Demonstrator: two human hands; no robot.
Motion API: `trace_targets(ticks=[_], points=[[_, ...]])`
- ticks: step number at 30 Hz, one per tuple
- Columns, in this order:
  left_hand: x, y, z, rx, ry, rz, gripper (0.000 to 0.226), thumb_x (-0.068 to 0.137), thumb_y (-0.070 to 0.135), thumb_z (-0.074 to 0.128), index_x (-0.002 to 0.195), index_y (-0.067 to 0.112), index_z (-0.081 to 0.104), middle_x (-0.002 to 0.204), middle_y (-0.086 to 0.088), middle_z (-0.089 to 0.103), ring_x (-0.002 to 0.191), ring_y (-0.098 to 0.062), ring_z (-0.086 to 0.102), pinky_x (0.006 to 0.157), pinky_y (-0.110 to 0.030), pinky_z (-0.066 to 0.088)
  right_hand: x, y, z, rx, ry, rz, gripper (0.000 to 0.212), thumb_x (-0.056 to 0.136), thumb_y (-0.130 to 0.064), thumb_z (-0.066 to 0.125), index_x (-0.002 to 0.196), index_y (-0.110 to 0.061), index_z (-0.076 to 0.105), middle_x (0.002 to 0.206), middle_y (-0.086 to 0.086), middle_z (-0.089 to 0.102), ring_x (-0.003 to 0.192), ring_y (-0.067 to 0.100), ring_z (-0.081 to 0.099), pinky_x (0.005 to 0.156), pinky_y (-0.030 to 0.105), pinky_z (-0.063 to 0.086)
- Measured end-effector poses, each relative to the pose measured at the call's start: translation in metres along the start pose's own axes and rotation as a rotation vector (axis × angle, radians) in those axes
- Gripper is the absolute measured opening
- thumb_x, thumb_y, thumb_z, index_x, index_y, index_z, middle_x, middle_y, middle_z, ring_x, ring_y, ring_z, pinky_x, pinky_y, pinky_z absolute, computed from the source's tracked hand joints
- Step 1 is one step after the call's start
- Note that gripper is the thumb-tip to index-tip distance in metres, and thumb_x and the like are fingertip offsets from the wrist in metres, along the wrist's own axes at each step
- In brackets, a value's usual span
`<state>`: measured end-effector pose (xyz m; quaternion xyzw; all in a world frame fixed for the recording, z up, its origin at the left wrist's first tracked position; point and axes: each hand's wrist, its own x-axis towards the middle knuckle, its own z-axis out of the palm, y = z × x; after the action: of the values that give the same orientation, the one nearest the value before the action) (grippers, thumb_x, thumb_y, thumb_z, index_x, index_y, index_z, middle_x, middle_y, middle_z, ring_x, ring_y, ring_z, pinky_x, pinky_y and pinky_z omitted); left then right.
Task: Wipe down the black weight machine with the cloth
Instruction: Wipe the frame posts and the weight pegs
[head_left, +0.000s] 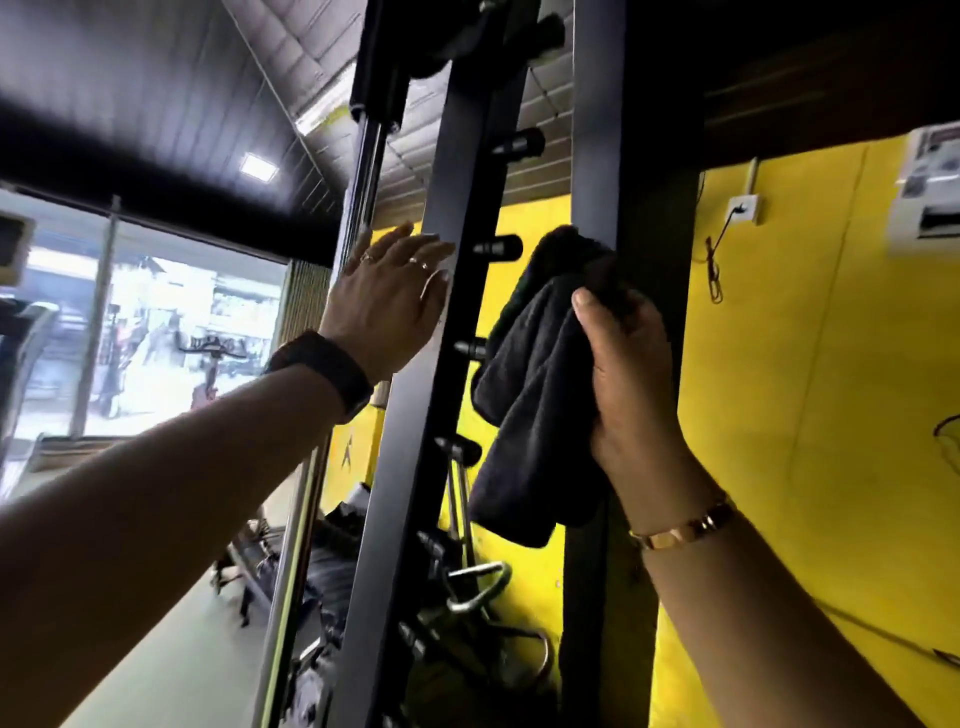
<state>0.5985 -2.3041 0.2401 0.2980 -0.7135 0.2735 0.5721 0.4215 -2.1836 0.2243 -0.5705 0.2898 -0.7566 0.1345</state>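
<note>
The black weight machine (415, 415) rises through the middle of the head view as two tall uprights, the left one lined with several short pegs. My left hand (389, 296) rests flat against the left upright, fingers straight. A dark grey cloth (535, 395) hangs between the uprights. My right hand (628, 384) grips the cloth and presses it against the right upright (613, 156); its fingers are hidden behind the cloth and post.
Chrome guide rods (358, 208) run beside the left upright. Metal cable handles (478, 582) hang low between the posts. A yellow wall (805, 364) with a socket and cord stands behind on the right. A large window and an exercise bike (208, 364) lie far left.
</note>
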Motion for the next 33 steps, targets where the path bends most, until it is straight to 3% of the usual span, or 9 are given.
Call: trace_targets(ticks=[2,4,9,11,15,20,24,29,33], points=[[0.024,-0.018,-0.001,0.02,0.044,0.022,0.048,0.096,0.035,0.032,0.129,0.016,0.061,0.131,-0.007,0.061,0.131,-0.03,0.048,0.11,-0.05,0.035,0.022,-0.003,0.015,-0.197,0.001,-0.116,0.025,0.091,-0.029,0.064,0.113,-0.032,0.052,0.086,-0.022,0.071,0.084,0.0,0.068,0.075,0.026,0.057],[0.042,-0.028,-0.001,0.05,0.082,0.056,0.049,0.095,0.035,0.032,0.128,0.014,0.062,0.129,-0.008,0.062,0.13,-0.031,0.049,0.11,-0.051,0.034,0.037,-0.007,0.027,-0.366,0.05,-0.206,0.028,0.081,-0.053,0.062,0.105,-0.047,0.051,0.108,-0.016,0.066,0.099,0.005,0.063,0.089,0.041,0.055],[0.093,-0.063,0.002,0.071,0.185,0.085,0.054,0.093,0.035,0.029,0.129,0.01,0.06,0.132,-0.012,0.06,0.13,-0.035,0.048,0.114,-0.055,0.025,0.099,-0.012,0.066,-0.503,0.137,-0.313,0.074,0.069,-0.074,0.047,0.136,-0.045,0.031,0.147,0.006,0.036,0.13,0.027,0.042,0.102,0.056,0.042],[0.108,-0.073,0.004,0.096,0.205,0.072,0.053,0.094,0.035,0.033,0.137,0.011,0.053,0.142,-0.013,0.051,0.135,-0.035,0.04,0.116,-0.054,0.019,0.122,-0.019,0.078,-0.537,0.171,-0.409,0.075,0.076,-0.069,0.045,0.142,-0.051,0.015,0.157,0.002,0.023,0.143,0.028,0.023,0.11,0.057,0.03],[0.132,-0.091,0.023,0.103,0.169,0.015,0.066,0.098,0.03,0.04,0.155,0.009,0.015,0.163,-0.011,0.004,0.15,-0.028,0.002,0.12,-0.045,0.004,0.171,-0.035,0.107,-0.832,0.283,-0.69,0.074,0.095,-0.04,0.04,0.155,-0.016,0.005,0.161,0.007,0.014,0.148,0.029,0.008,0.119,0.052,0.006],[0.14,-0.097,0.042,0.052,0.35,0.091,0.066,0.09,0.018,0.039,0.151,-0.001,0.023,0.159,-0.02,0.016,0.149,-0.033,0.011,0.119,-0.042,0.008,0.221,-0.042,0.133,-1.301,0.316,-0.707,0.067,0.101,-0.037,0.036,0.154,-0.029,-0.003,0.163,-0.004,0.004,0.147,0.037,-0.007,0.11,0.066,0.018],[0.141,-0.098,0.045,0.018,0.43,0.126,0.065,0.086,0.02,0.028,0.147,-0.004,0.032,0.156,-0.022,0.025,0.147,-0.035,0.02,0.118,-0.044,0.016,0.24,-0.027,0.14,-1.514,0.295,-0.593,0.067,0.101,-0.035,0.037,0.155,-0.024,-0.001,0.16,-0.003,0.019,0.146,0.034,0.008,0.109,0.057,0.028],[0.14,-0.1,0.05,0.113,0.431,0.141,0.066,0.087,0.019,0.026,0.149,-0.004,0.027,0.157,-0.022,0.021,0.148,-0.035,0.016,0.119,-0.047,0.017,0.242,-0.018,0.134,-1.824,0.165,-0.559,0.055,0.098,-0.031,0.037,0.152,-0.03,0.024,0.149,0.0,0.042,0.135,0.034,0.028,0.101,0.046,0.033],[0.139,-0.099,0.051,0.189,0.423,0.134,0.066,0.089,0.021,0.025,0.15,-0.003,0.024,0.159,-0.021,0.018,0.149,-0.033,0.012,0.12,-0.046,0.015,0.252,-0.025,0.139,-1.957,0.205,-0.595,0.054,0.098,-0.036,0.033,0.15,-0.027,0.026,0.155,-0.007,0.026,0.135,0.028,0.024,0.105,0.044,0.026]])
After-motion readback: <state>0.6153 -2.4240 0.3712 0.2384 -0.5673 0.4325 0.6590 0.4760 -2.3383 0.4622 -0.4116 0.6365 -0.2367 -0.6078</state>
